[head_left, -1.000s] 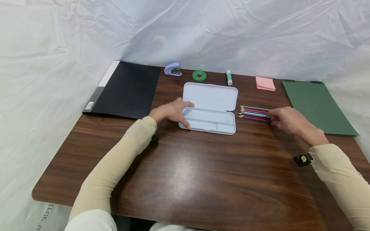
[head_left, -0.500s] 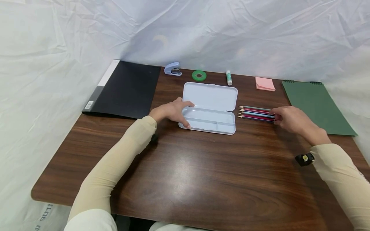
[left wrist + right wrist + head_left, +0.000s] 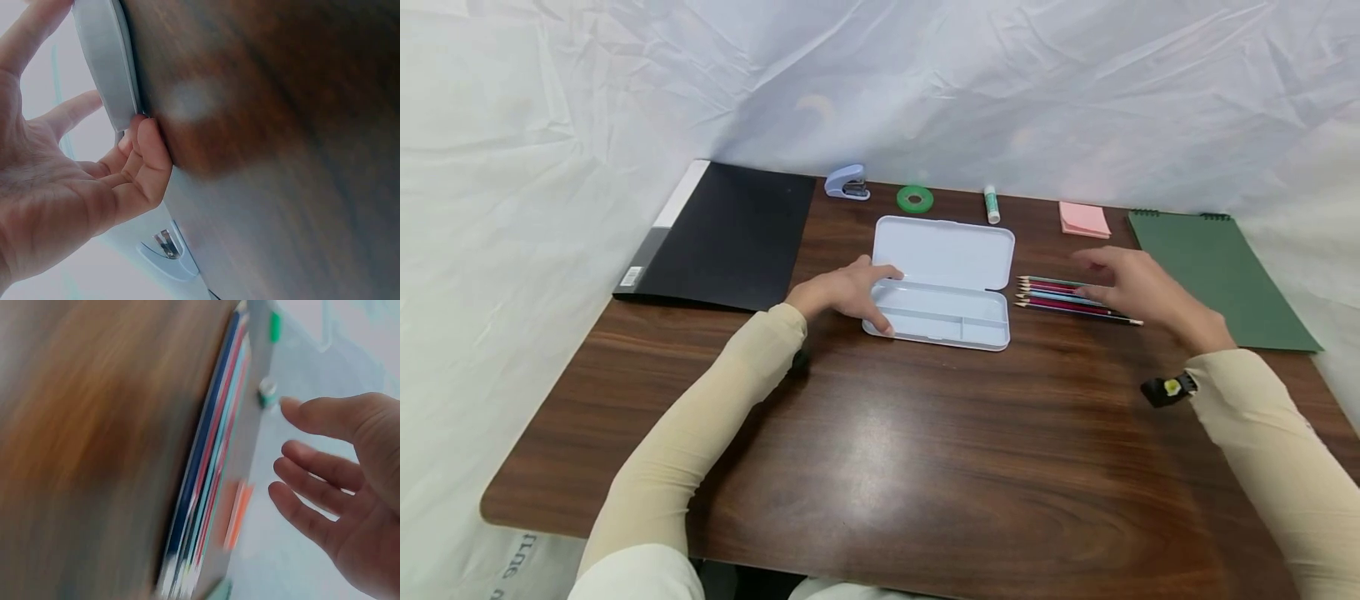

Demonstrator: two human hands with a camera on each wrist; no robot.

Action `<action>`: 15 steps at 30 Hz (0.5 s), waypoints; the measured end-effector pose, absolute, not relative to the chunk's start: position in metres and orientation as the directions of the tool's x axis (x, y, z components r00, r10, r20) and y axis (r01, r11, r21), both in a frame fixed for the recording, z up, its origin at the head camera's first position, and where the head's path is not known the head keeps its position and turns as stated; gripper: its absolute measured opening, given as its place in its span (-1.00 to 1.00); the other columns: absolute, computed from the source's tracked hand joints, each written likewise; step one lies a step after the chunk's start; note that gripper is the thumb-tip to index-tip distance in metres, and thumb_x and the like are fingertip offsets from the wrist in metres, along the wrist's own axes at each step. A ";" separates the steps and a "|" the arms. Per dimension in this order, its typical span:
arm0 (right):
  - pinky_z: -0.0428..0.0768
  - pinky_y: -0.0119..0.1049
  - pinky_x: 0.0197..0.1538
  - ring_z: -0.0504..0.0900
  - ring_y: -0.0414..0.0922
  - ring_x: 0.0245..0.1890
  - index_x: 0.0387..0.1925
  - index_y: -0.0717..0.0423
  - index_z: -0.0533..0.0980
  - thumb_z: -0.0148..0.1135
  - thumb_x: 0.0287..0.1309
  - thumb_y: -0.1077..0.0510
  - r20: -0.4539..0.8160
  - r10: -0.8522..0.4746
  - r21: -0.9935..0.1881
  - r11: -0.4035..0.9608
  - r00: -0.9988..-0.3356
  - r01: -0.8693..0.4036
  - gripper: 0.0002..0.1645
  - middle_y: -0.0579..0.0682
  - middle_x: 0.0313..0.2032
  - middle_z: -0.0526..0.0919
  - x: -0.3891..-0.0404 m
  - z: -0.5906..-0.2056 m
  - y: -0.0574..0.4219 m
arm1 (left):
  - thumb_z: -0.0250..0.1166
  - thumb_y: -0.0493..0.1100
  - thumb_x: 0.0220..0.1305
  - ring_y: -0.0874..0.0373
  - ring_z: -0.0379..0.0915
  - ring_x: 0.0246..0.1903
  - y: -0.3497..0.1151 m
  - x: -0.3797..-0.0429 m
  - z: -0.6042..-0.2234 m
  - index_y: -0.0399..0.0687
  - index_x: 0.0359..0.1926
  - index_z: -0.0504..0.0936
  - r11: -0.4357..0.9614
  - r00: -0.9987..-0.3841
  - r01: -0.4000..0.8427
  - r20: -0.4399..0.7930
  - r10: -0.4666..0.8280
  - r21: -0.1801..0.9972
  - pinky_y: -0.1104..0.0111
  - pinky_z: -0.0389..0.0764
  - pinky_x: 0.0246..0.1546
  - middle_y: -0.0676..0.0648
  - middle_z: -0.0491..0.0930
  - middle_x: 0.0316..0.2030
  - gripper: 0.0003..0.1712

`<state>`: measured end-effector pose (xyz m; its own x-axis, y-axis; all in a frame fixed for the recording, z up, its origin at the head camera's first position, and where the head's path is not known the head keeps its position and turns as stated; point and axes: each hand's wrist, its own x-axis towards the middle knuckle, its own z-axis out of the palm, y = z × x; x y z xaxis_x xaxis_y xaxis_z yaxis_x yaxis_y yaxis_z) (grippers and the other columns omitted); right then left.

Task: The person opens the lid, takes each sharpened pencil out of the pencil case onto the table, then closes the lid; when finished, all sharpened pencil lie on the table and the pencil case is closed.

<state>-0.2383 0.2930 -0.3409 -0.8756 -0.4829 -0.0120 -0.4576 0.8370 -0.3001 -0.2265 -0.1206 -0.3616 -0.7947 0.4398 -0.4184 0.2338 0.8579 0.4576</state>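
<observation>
A white pencil case (image 3: 943, 250) lies open in the middle of the table, its lid folded back and its tray split by dividers. My left hand (image 3: 848, 290) holds the case's left end, thumb at the front edge and fingers at the far side. In the left wrist view, curled fingertips (image 3: 150, 137) meet the case's end. To the right of the case, several colored pencils (image 3: 1045, 293) lie side by side, tips toward it. My right hand (image 3: 1146, 287) hovers over their rear ends with fingers spread, and the right wrist view shows the hand (image 3: 375, 512) apart from them.
A black folder (image 3: 730, 233) lies at left. Along the back stand a stapler (image 3: 847, 182), green tape roll (image 3: 901, 202), glue stick (image 3: 992, 205) and pink sticky notes (image 3: 1084, 219). A green spiral notebook (image 3: 1225, 279) lies at right, beside my right hand.
My right hand has let go of the pencils' rear ends, lifted and spread its fingers, uncovering more of the pencils. The left hand and the case stay put.
</observation>
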 end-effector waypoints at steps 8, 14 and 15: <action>0.36 0.27 0.26 0.39 0.33 0.31 0.46 0.26 0.19 0.33 0.26 0.13 0.035 -0.472 -0.463 0.773 -0.881 -0.433 -0.16 0.41 0.32 0.39 -0.258 -0.342 0.237 | 0.54 0.20 0.00 -0.06 0.27 0.15 -0.120 -0.225 -0.360 0.33 0.52 0.16 0.862 -0.797 0.227 -0.423 0.431 0.453 0.05 0.39 0.18 -0.21 0.18 0.22 0.11; 0.34 0.23 0.32 0.28 0.33 0.40 0.54 0.23 0.02 0.26 0.33 0.09 0.015 -0.465 -0.570 0.723 -0.885 -0.390 -0.07 0.38 0.45 0.20 -0.264 -0.344 0.208 | 0.54 0.20 0.00 -0.06 0.22 0.21 -0.120 -0.227 -0.359 0.35 0.52 0.16 0.865 -0.791 0.236 -0.429 0.436 0.444 0.04 0.37 0.21 -0.23 0.15 0.27 0.11; 0.33 0.22 0.33 0.27 0.34 0.41 0.55 0.22 0.00 0.24 0.34 0.08 0.013 -0.462 -0.589 0.713 -0.887 -0.380 -0.07 0.38 0.46 0.17 -0.264 -0.344 0.204 | 0.54 0.20 0.00 -0.07 0.22 0.22 -0.120 -0.227 -0.359 0.34 0.52 0.16 0.864 -0.792 0.236 -0.428 0.436 0.445 0.03 0.37 0.22 -0.23 0.15 0.27 0.11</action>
<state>-0.2642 0.2042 -0.3443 -0.8869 -0.4618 0.0126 -0.3797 0.7132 -0.5892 -0.2268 -0.1199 -0.3592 -0.7916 0.4363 -0.4277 0.2359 0.8640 0.4448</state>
